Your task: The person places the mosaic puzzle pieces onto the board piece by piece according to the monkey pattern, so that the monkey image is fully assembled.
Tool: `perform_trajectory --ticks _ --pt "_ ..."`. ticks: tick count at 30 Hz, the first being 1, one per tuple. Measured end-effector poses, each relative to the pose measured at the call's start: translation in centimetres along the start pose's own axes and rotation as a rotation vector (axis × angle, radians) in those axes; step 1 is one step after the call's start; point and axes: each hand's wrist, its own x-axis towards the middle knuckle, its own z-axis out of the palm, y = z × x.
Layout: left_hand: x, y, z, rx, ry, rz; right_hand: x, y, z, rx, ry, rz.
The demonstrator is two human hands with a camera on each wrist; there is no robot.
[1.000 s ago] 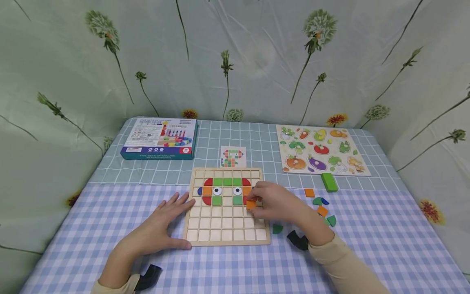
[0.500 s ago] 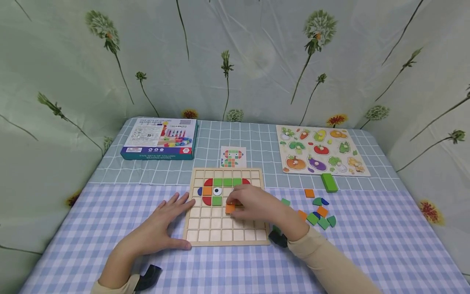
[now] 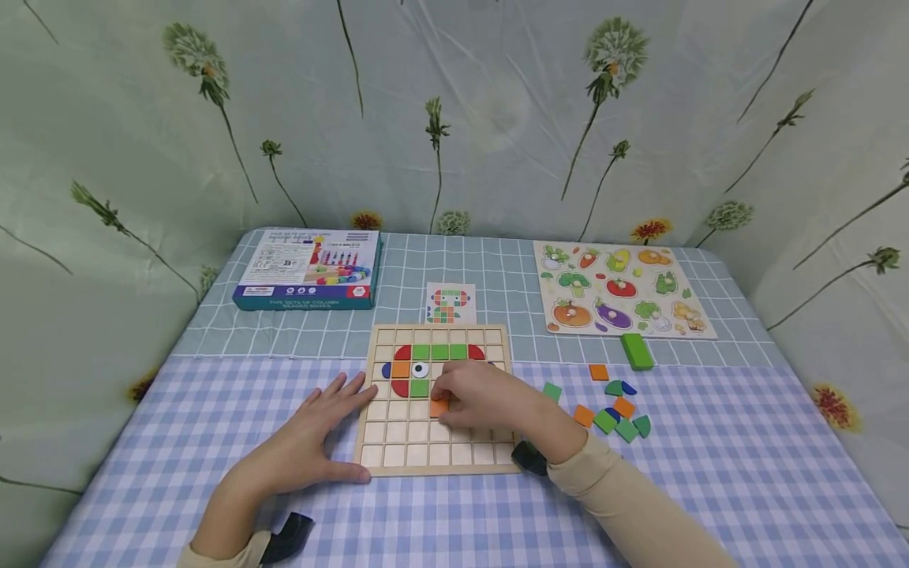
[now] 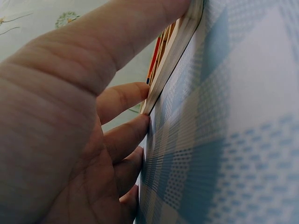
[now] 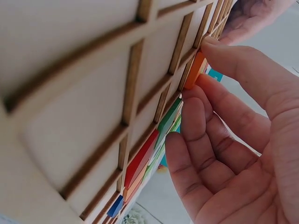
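My right hand (image 3: 486, 398) pinches an orange square tile (image 3: 438, 409) between thumb and index finger, low over the middle of a wooden grid board (image 3: 440, 472). In the right wrist view the tile (image 5: 193, 72) tilts at the grid's ridges. Red, green, orange and blue tiles fill part of the upper rows, with a round eye tile (image 3: 420, 369) among them. The right hand covers the tiles at their right side. Spread along the board's left edge, my left hand (image 3: 305, 442) touches it with thumb and fingertips. The left wrist view shows these fingers against the board's side (image 4: 170, 65).
A picture card (image 3: 465, 314) lies behind the board. Loose tiles, such as an orange square (image 3: 599, 372), are scattered to the right near a green block (image 3: 637, 353). Farther back are a vegetable puzzle board (image 3: 632, 292) and, on the left, a boxed toy set (image 3: 308, 268).
My right hand has moved left across the board, carrying the orange tile from the right side to the middle. More loose tiles show behind the forearm. The left hand has stayed put.
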Motion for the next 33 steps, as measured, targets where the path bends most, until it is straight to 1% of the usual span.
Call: perform_trajectory --ticks 4,11,19,25,33 --pt "0.02 -0.01 0.02 0.003 0.0 0.0 0.01 -0.13 -0.05 -0.008 -0.005 0.006" --pt "-0.01 -0.23 0.27 -0.016 -0.015 -0.037 0.11 -0.35 -0.06 -0.045 -0.006 0.005" --pt "0.07 -0.24 0.24 -0.006 -0.008 -0.031 0.09 -0.22 0.07 -0.063 0.007 0.01" --pt "0.03 -0.14 0.18 -0.004 0.0 -0.03 0.07 -0.4 -0.04 -0.109 0.023 -0.01" --pt "0.07 -0.2 0.57 -0.01 0.023 0.007 -0.1 -0.25 0.1 -0.129 0.041 -0.011"
